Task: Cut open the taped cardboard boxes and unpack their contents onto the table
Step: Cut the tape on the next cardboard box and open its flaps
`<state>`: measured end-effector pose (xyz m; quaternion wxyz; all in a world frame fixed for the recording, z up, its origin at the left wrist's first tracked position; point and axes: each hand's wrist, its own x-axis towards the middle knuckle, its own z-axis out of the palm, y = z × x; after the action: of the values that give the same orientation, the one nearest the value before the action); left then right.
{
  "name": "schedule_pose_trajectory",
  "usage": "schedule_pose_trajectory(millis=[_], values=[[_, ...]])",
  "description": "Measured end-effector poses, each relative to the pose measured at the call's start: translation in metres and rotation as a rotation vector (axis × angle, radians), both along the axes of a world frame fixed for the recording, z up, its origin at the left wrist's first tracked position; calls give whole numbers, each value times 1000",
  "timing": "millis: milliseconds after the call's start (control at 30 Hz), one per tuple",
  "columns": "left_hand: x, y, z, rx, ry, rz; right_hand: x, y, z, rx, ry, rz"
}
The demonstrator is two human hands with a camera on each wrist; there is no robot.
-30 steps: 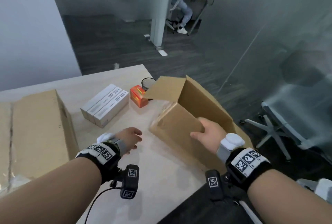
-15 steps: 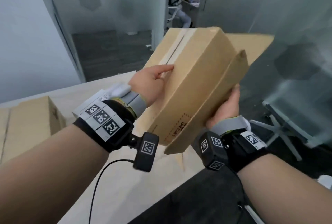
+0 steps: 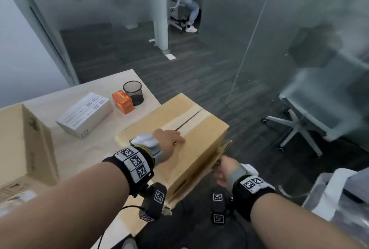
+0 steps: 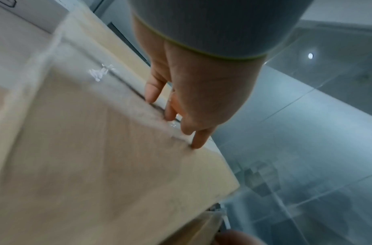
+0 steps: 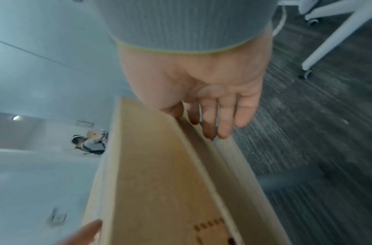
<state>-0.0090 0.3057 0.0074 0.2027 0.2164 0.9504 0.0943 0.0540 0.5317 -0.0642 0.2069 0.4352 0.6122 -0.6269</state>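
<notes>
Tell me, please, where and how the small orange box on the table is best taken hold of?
Pinch the orange box across its two long side faces, coming from above. It stands upright with its top bare, and the mesh cup sits close behind it, so a grip from the rear looks crowded. The white boxes lie apart to its left.

- Plain brown rectangular cardboard box (image 3: 175, 127), a pale translucent tape strip along its top seam.
- Small orange carton (image 3: 122, 102) with green and yellow print.
- Black wire-mesh cup (image 3: 133, 92).
- White flat boxes (image 3: 85, 114) with small dark lettering.
- Light wood-tone worktop (image 3: 79, 149).
- Dark grey streaked carpet floor (image 3: 199, 73).
</notes>
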Motion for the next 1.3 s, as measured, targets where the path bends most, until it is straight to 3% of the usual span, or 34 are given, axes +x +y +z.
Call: schedule_pose_trajectory(millis=[100, 200, 333, 467, 533, 633, 733, 800, 967, 1133, 1300], values=[[3, 2, -19, -38, -15, 7, -9, 26, -3, 482, 75, 131], [9, 6, -22, -8, 55, 31, -5, 24, 26, 683, 349, 206], [20, -3, -17, 122, 42, 214, -14, 6, 54, 704, 688, 403], [35, -16, -12, 237, -6, 327, -18, -26, 63, 710, 875, 743], [37, -18, -12, 393, -25, 418, -19, -36, 61, 714, 897, 832], [41, -29, -11, 588, -74, 579, -24, -55, 54, 821, 779, 1087], [43, -46, -11, 664, -142, 660, -18, -70, 47, 1099, 661, 1336], [47, -58, -11, 642, -155, 707, -14, -78, 45, 1166, 684, 1383], [48, -77, -15, 755, -200, 809, -23, -89, 48, 976, 685, 1330], [46, -78, -22, 976, -281, 943, -26, -111, 53, 345, 741, 1040], [46, -76, -21, 966, -294, 997, -22, -128, 48, 332, 723, 969]])
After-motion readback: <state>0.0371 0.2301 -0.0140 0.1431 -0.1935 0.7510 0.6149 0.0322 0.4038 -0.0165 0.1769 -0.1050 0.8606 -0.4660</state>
